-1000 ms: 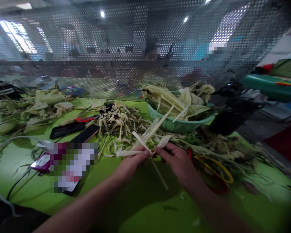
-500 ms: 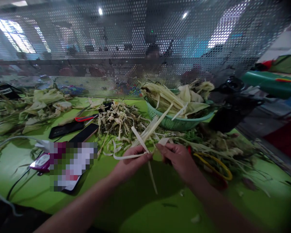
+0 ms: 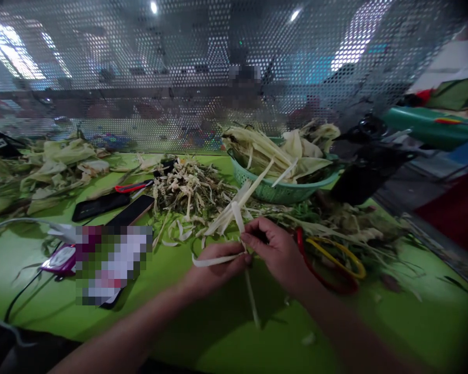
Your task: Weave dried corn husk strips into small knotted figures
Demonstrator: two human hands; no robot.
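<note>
**Pale strips (image 3: 237, 215) cross above a green tabletop (image 3: 203, 340)**

In front of a green basket (image 3: 283, 192), the left hand (image 3: 214, 272) pinches the strips where they meet; the right hand (image 3: 275, 249) pinches an upright end just above. The step appears to be folding 1 strip around the crossing; the next move likely calls for a steady left grip. Pale marking on a black item (image 3: 2, 145), far left, is illegible.

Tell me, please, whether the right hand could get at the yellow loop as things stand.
Probably yes: the yellow loop lies just right of the right hand, with nothing seen covering its right end. That hand seems to pinch a pale strip, though, which it might first need to release.
</note>
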